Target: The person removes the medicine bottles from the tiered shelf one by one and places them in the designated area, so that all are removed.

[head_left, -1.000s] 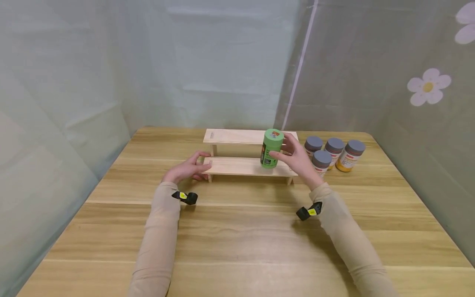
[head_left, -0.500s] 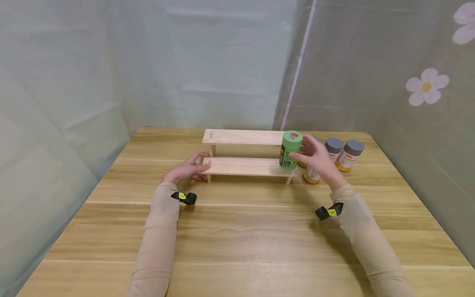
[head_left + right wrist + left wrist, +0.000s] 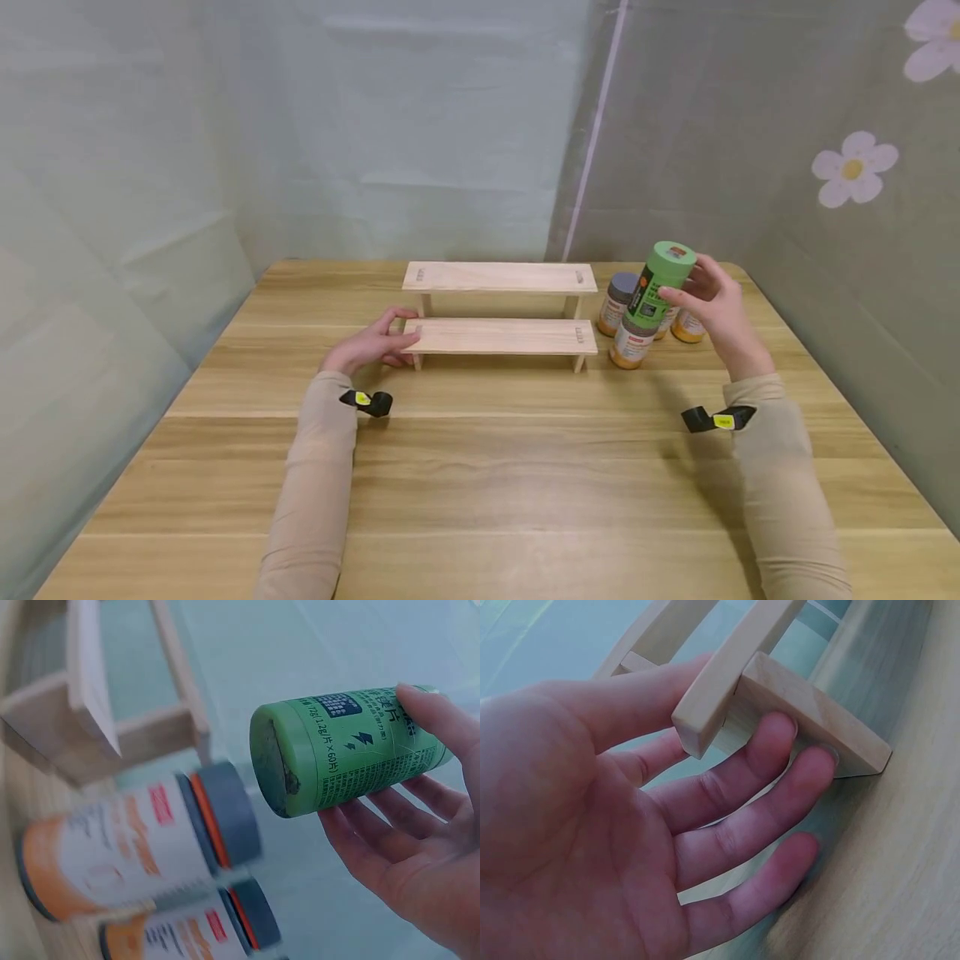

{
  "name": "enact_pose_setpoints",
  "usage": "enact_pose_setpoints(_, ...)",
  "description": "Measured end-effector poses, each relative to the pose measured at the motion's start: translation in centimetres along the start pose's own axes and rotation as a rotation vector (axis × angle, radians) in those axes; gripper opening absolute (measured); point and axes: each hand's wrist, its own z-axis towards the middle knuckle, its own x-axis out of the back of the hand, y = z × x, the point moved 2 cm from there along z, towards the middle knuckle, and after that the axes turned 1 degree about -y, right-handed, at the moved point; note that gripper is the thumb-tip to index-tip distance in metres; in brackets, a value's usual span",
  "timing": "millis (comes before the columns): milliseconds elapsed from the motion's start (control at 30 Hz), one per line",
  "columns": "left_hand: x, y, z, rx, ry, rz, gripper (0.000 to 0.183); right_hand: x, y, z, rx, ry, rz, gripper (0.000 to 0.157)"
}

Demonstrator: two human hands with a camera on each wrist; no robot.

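Note:
My right hand (image 3: pixel 722 312) grips a green bottle (image 3: pixel 660 283) with printed labels, thumb on one side and fingers round the other. The bottle tilts in the air and, in the head view, partly covers the grey-lidded bottles behind it. Its dark-marked base faces the right wrist camera. My left hand (image 3: pixel 652 802) holds the left end of the lower board of a two-tier wooden shelf (image 3: pixel 498 336). The thumb lies at the board's end, and two fingertips (image 3: pixel 774 733) touch the supporting leg. Both boards of the shelf are bare.
Several white-and-orange bottles with grey lids stand right of the shelf, one bottle (image 3: pixel 633 346) nearest the front and another bottle (image 3: pixel 617 304) close to the shelf's end. They stand on a wood-grain table (image 3: pixel 510 500). Cloth curtains (image 3: pixel 450 125) surround the table's back and sides.
My right hand has carried the green bottle rightward from in front of the shelf to over the grey-lidded bottles, tilting it. My left hand stays on the shelf.

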Motion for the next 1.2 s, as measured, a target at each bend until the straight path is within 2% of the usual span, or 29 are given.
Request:
enact_pose_setpoints(200, 0.1, -0.2, -0.2, -0.007, -0.005, 0.006, 0.058, 2.1, -0.2, -0.4, 0.0, 0.084, 0.018, 0.049)
enact_pose_setpoints(367, 0.3, -0.2, -0.4, -0.009, -0.005, -0.004, 0.057, 3.1, -0.3, -0.5, -0.028, 0.089, 0.005, 0.052)
enact_pose_setpoints(567, 0.4, -0.2, -0.2, -0.001, 0.003, 0.0, 0.056, 4.9, 0.3, -0.8, -0.032, 0.037, 0.006, 0.054)
enact_pose_setpoints(733, 0.6, -0.2, -0.3, -0.006, 0.005, 0.006, 0.058, 6.1, 1.5, -0.9, -0.051, -0.006, -0.059, 0.053)
enact_pose_setpoints(1067, 0.9, -0.7, -0.5, 0.005, 0.004, 0.02, 0.06, 6.0, 3.6, -0.7, -0.047, -0.145, -0.158, 0.051)
enact_pose_setpoints(1200, 1.0, -0.7, -0.5, 0.002, 0.009, 0.018, 0.059, 6.0, 4.1, -0.6, -0.01, -0.203, -0.137, 0.051)
